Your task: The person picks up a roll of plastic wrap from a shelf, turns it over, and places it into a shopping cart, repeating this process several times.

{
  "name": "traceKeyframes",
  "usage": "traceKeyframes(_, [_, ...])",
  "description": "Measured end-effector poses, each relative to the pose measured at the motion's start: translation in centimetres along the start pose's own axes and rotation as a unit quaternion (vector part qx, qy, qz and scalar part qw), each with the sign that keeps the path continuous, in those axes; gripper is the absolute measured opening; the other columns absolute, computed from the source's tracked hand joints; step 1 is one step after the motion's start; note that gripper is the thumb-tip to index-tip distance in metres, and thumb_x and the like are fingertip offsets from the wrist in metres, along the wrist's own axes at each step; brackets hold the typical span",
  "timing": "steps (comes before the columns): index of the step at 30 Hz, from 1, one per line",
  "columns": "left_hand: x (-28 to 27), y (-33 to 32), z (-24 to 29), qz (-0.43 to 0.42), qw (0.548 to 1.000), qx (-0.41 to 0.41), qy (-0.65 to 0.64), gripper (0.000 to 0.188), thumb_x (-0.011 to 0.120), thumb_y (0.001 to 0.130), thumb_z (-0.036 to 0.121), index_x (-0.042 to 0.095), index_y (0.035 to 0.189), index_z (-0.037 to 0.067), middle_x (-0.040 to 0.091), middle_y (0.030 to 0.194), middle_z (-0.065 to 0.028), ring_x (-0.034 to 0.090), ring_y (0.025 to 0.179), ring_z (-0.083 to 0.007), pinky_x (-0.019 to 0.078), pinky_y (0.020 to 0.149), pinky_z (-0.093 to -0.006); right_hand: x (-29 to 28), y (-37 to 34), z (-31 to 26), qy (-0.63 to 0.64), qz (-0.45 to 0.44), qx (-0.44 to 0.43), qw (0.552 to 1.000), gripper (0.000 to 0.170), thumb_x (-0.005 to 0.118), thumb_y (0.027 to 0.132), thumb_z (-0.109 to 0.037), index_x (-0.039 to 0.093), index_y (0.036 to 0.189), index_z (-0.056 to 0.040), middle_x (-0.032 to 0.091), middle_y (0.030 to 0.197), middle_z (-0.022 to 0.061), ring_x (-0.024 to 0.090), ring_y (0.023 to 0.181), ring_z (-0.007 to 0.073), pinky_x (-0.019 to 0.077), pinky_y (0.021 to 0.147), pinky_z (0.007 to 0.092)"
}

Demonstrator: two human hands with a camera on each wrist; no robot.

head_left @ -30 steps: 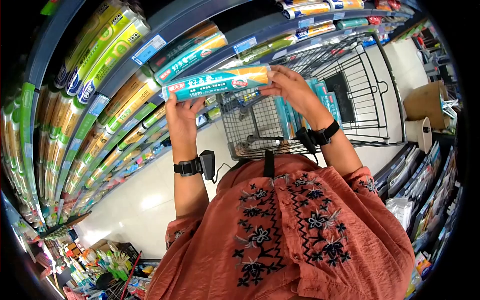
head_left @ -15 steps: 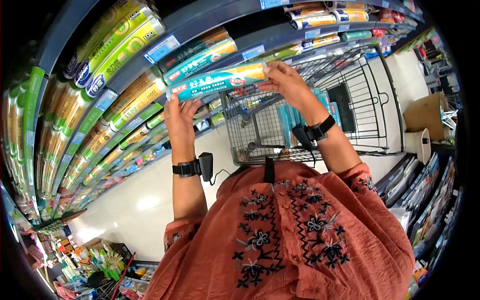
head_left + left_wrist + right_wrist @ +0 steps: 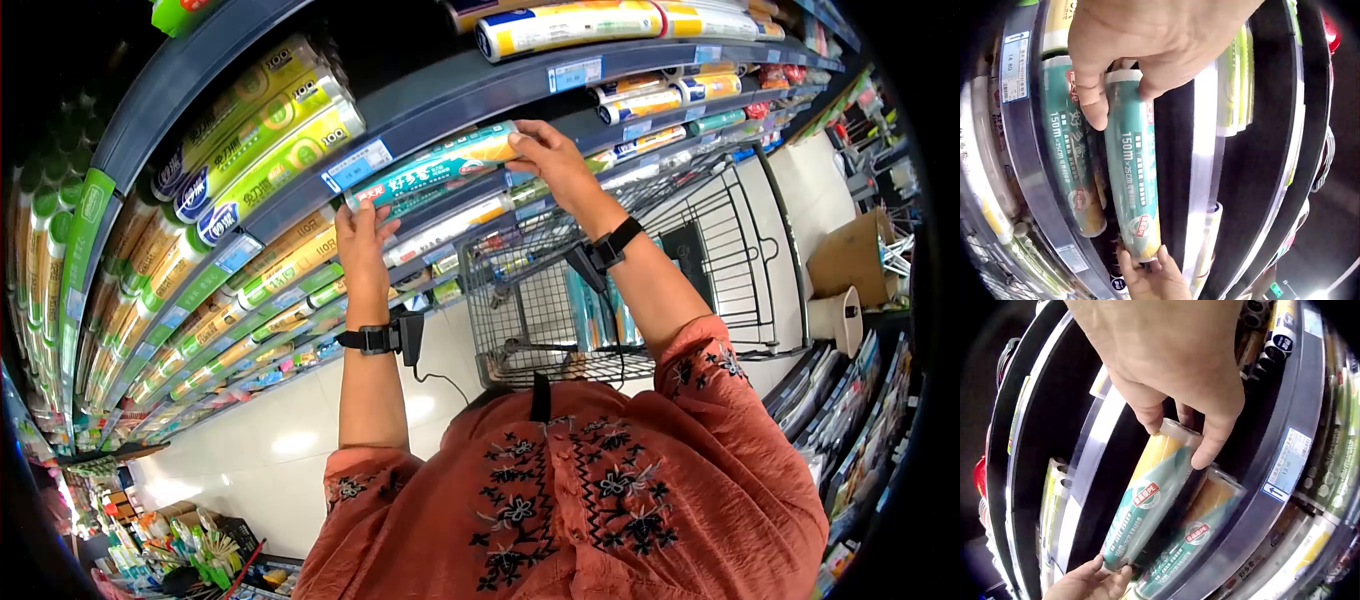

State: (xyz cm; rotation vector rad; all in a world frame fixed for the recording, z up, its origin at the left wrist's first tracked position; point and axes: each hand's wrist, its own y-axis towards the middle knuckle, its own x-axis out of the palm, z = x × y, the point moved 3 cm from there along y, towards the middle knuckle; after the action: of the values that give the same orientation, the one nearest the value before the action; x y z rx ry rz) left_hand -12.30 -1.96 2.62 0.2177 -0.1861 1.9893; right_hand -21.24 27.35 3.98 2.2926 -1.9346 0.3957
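Note:
A teal and orange roll of cling film (image 3: 440, 168) lies lengthwise between my hands, at the edge of a shelf (image 3: 460, 118). My left hand (image 3: 362, 240) pinches its left end. At the orange right end, my right hand (image 3: 557, 165) grips it between thumb and fingers. The left wrist view shows a matching roll (image 3: 1075, 150) on the shelf, beside the held roll (image 3: 1132, 162). From the right wrist, the held roll (image 3: 1154, 481) slants up over the shelf, close beside the second roll (image 3: 1200, 525).
A wire shopping cart (image 3: 480, 350) stands to the right, with several teal rolls (image 3: 590, 315) inside. Green bag rolls (image 3: 270, 160) are stacked on the left shelves. A blue price tag (image 3: 357, 166) fronts the shelf edge. A cardboard box (image 3: 850, 255) stands beyond the cart.
Both hands have carried the roll forward, away from my body, to the shelf. The head view has shifted so the shelves appear closer, and the cart sits lower in it.

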Motion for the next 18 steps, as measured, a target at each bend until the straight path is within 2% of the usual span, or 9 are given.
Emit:
traceKeyframes(3, [0.1, 2.6, -1.0, 0.005, 0.999, 0.034, -0.003, 0.044, 0.062, 0.100, 0.023, 0.045, 0.131, -0.003, 0.059, 0.115, -0.0102, 0.064, 0.100, -0.0192, 0.0586, 0.083, -0.0329, 0.5, 2.9, 0.4, 0.004, -0.017, -0.006, 1.000, 0.038, 0.066, 0.097, -0.020, 0.054, 0.125, 0.0038, 0.060, 0.116, 0.0120, 0.064, 0.109, 0.0208, 0.0566, 0.095, 0.0324])
traceKeyframes(4, [0.3, 3.2, -1.0, -0.002, 0.999, 0.039, -0.027, 0.037, 0.061, 0.099, 0.017, 0.048, 0.130, 0.003, 0.061, 0.116, -0.0088, 0.064, 0.101, -0.0190, 0.0582, 0.080, -0.0308, 0.8, 3.6, 0.3, 0.012, 0.003, -0.003, 1.000, 0.034, 0.064, 0.097, -0.018, 0.056, 0.122, 0.0030, 0.061, 0.114, 0.0117, 0.064, 0.108, 0.0211, 0.0562, 0.096, 0.0341])
traceKeyframes(7, [0.1, 5.4, -1.9, 0.015, 0.999, 0.020, -0.040, 0.035, 0.064, 0.098, 0.017, 0.053, 0.127, 0.002, 0.064, 0.117, -0.0082, 0.067, 0.101, -0.0210, 0.0554, 0.072, -0.0277, 1.2, 6.8, 1.0, 0.063, -0.024, 0.002, 0.998, 0.030, 0.065, 0.096, -0.017, 0.057, 0.118, 0.0016, 0.062, 0.110, 0.0099, 0.064, 0.106, 0.0206, 0.0561, 0.096, 0.0353])
traceKeyframes(8, [-0.4, 6.2, -2.2, 0.024, 1.000, -0.018, 0.006, 0.035, 0.066, 0.096, 0.020, 0.056, 0.125, 0.003, 0.066, 0.119, -0.0080, 0.068, 0.102, -0.0213, 0.0503, 0.064, -0.0245, 1.4, 7.7, 1.4, 0.060, -0.031, -0.017, 0.998, 0.036, 0.067, 0.095, -0.019, 0.056, 0.123, -0.0007, 0.061, 0.117, 0.0105, 0.064, 0.103, 0.0213, 0.0577, 0.089, 0.0332])
traceKeyframes(9, [0.2, 6.0, -1.4, 0.052, 0.998, -0.025, 0.010, 0.037, 0.066, 0.097, 0.023, 0.057, 0.128, 0.004, 0.067, 0.118, -0.0067, 0.070, 0.102, -0.0207, 0.0463, 0.060, -0.0219, 1.6, 8.6, 1.7, 0.067, -0.016, 0.002, 0.998, 0.036, 0.067, 0.096, -0.020, 0.056, 0.124, -0.0024, 0.062, 0.117, 0.0097, 0.064, 0.104, 0.0213, 0.0569, 0.089, 0.0336])
traceKeyframes(11, [0.9, 6.6, -0.8, 0.090, 0.993, -0.045, 0.063, 0.032, 0.056, 0.103, 0.027, 0.057, 0.131, 0.011, 0.067, 0.119, -0.0047, 0.068, 0.105, -0.0150, 0.0512, 0.060, -0.0257, 1.6, 10.6, 2.8, 0.079, 0.013, 0.036, 0.996, 0.035, 0.066, 0.097, -0.023, 0.056, 0.126, -0.0057, 0.062, 0.119, 0.0081, 0.064, 0.107, 0.0215, 0.0553, 0.089, 0.0342])
traceKeyframes(12, [0.7, 7.1, -0.7, 0.074, 0.981, -0.004, 0.181, 0.032, 0.052, 0.105, 0.028, 0.055, 0.133, 0.013, 0.067, 0.117, -0.0020, 0.068, 0.101, -0.0137, 0.0528, 0.064, -0.0271, 1.7, 11.4, 3.5, 0.070, 0.009, 0.003, 0.998, 0.028, 0.057, 0.101, -0.022, 0.060, 0.125, -0.0076, 0.065, 0.117, 0.0074, 0.062, 0.110, 0.0192, 0.0517, 0.091, 0.0349])
traceKeyframes(13, [0.8, 7.7, -1.0, 0.075, 0.986, 0.011, 0.149, 0.036, 0.052, 0.104, 0.030, 0.053, 0.134, 0.010, 0.064, 0.120, -0.0040, 0.065, 0.102, -0.0145, 0.0531, 0.064, -0.0292, 1.6, 12.3, 4.0, 0.063, 0.008, -0.011, 0.998, 0.028, 0.057, 0.101, -0.022, 0.060, 0.125, -0.0075, 0.065, 0.117, 0.0075, 0.062, 0.110, 0.0192, 0.0516, 0.091, 0.0348])
traceKeyframes(18, [-0.6, 11.8, -4.3, 0.046, 0.963, 0.101, 0.246, 0.035, 0.051, 0.103, 0.026, 0.055, 0.133, 0.009, 0.063, 0.122, -0.0097, 0.062, 0.107, -0.0204, 0.0502, 0.079, -0.0338, 1.4, 15.1, 4.7, 0.042, -0.003, -0.025, 0.999, 0.029, 0.057, 0.101, -0.022, 0.060, 0.125, -0.0069, 0.065, 0.118, 0.0081, 0.062, 0.111, 0.0191, 0.0511, 0.092, 0.0343])
